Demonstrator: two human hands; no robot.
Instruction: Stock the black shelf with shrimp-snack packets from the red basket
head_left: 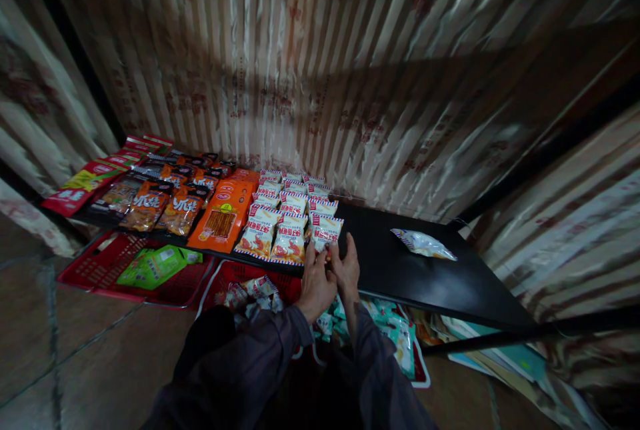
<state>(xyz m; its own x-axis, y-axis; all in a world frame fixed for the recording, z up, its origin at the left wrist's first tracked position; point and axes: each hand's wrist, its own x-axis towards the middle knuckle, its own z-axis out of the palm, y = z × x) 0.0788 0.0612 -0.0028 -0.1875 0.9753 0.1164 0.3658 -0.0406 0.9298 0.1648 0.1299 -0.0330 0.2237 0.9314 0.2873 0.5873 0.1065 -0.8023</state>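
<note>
Sleeves (250, 363) forward, hands (318, 283) at white packet (326, 225)

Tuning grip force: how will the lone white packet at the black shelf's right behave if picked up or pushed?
The white packet looks puffed, so probably light and squashy. Its sheen suggests it may slide easily on the smooth-looking black shelf. Lying on its broad side, it seems unlikely to roll.

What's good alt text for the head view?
A person's left hand and right hand are at the front-right packet in a block of white snack packets on a black shelf. Orange packets and red packets lie further left, one loose packet lies right, and red baskets sit below.
</note>
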